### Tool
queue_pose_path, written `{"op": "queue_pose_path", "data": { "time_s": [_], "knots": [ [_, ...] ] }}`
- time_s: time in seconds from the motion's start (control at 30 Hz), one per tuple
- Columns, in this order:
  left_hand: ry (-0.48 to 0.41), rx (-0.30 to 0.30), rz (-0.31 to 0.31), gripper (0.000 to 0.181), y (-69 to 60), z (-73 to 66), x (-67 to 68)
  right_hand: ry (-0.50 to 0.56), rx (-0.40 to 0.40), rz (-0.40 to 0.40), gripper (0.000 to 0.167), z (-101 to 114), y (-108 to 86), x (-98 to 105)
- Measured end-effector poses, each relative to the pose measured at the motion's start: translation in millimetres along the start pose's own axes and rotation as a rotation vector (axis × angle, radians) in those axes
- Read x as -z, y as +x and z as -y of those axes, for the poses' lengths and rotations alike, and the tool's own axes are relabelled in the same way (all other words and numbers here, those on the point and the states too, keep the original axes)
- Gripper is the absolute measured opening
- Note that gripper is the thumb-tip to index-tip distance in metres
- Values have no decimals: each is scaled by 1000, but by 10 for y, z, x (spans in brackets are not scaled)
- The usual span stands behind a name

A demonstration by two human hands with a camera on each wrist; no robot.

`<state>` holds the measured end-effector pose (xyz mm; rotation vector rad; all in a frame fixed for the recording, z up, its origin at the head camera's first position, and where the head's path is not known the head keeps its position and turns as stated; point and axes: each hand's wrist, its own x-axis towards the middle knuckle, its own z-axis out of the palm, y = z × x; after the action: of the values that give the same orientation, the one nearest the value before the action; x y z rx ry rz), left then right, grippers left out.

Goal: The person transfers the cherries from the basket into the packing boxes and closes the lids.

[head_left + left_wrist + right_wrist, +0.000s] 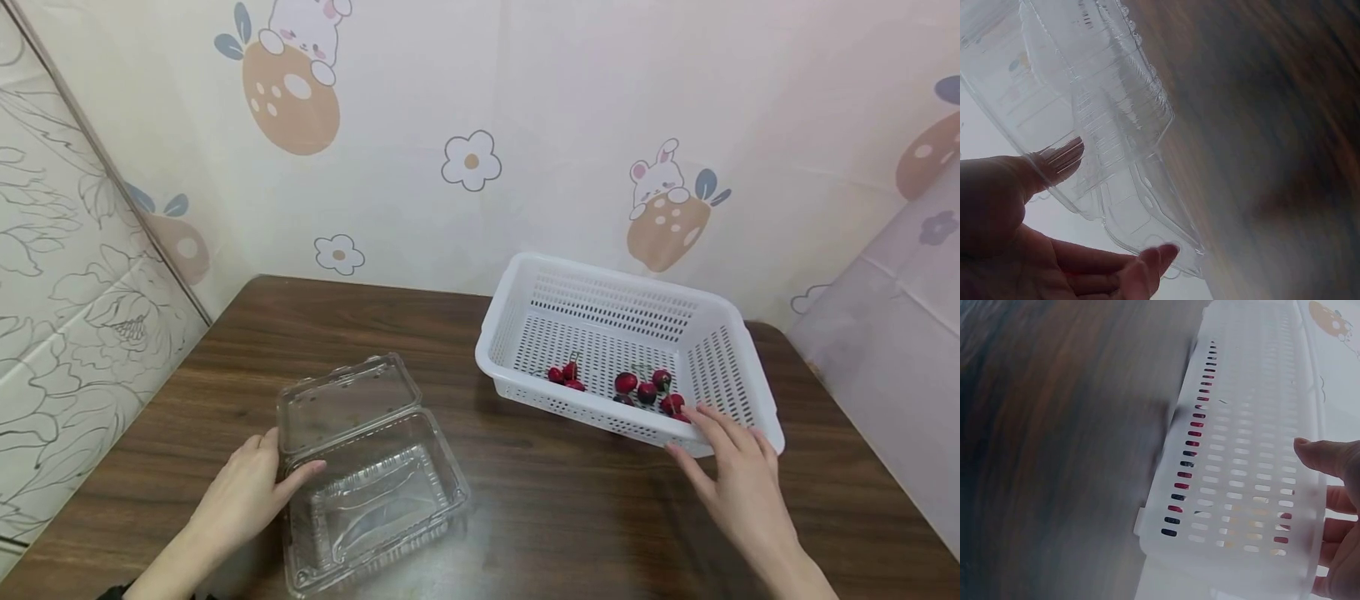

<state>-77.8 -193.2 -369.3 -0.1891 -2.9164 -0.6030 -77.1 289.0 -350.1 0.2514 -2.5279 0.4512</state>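
My left hand (pixel 251 483) holds the left edge of a clear plastic clamshell box (pixel 450 479), whose hinged lid (pixel 348 400) lies folded back. The thumb (pixel 1069 159) reaches over the rim, with the other fingers outside. No fruit shows in the box. My right hand (pixel 738 475) straddles the front right rim of a white perforated basket (pixel 498 333), fingers relaxed over the inside, thumb outside. Dark red cherries (pixel 626 382) lie in the basket, several towards the right and a small cluster at left. The right fingertips are beside the rightmost cherries; contact there cannot be told.
Both containers stand on a dark wood-grain table (pixel 540 508), the basket at the back right, the box at the front left. Behind the table hangs a pale printed curtain (pixel 555 125). A flower-patterned panel (pixel 82 292) borders the left side.
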Motion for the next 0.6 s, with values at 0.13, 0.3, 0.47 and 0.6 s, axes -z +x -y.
{"op": "queue_pose_path", "data": {
  "time_s": [0.13, 0.3, 0.47, 0.6],
  "knots": [
    [-61, 27, 3, 57, 37, 20, 10, 10, 21, -17, 45, -14, 8, -17],
    [-110, 69, 22, 44, 66, 37, 23, 12, 54, -39, 43, -41, 18, -27],
    [-134, 88, 41, 56, 72, 35, 36, 0, 60, -37, 41, -64, 31, -36],
    [-150, 73, 25, 51, 78, 24, 37, -7, 61, -45, 38, -77, 42, -54]
  ]
}}
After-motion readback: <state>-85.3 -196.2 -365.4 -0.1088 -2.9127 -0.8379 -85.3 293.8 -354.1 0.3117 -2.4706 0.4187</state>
